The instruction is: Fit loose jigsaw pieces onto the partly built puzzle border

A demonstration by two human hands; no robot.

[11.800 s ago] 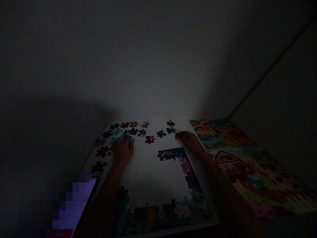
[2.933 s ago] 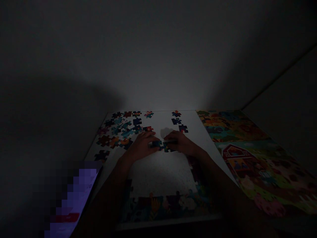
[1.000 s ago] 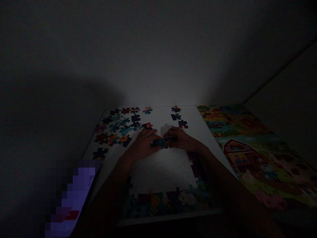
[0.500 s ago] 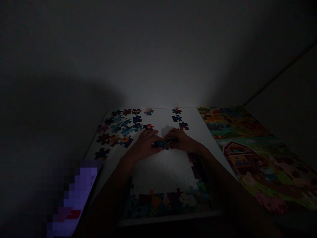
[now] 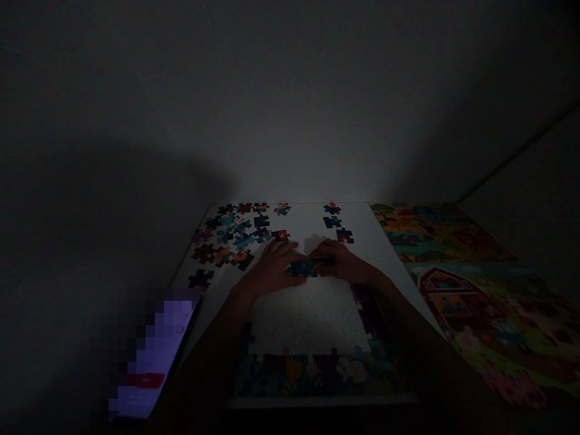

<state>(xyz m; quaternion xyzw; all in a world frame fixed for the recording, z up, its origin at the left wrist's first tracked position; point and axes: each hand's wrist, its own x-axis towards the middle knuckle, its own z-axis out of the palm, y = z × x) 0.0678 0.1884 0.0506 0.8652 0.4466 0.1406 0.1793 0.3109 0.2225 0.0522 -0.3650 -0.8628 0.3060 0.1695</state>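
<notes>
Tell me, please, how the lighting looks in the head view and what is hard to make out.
In the head view, the scene is very dark, brightest on the wall and white board; forearms fall almost black, puzzle pieces lose detail, and a screen lower left glows purple under pixelation.

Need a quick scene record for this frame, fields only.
left hand: fingertips on the dark jigsaw pieces
right hand: grip on those pieces from the other side
left of hands: loose jigsaw pieces
ahead of hands: three dark pieces in a column
below hands: partial puzzle border on a white surface
right: printed barn picture
lower left: pixelated device screen
</notes>
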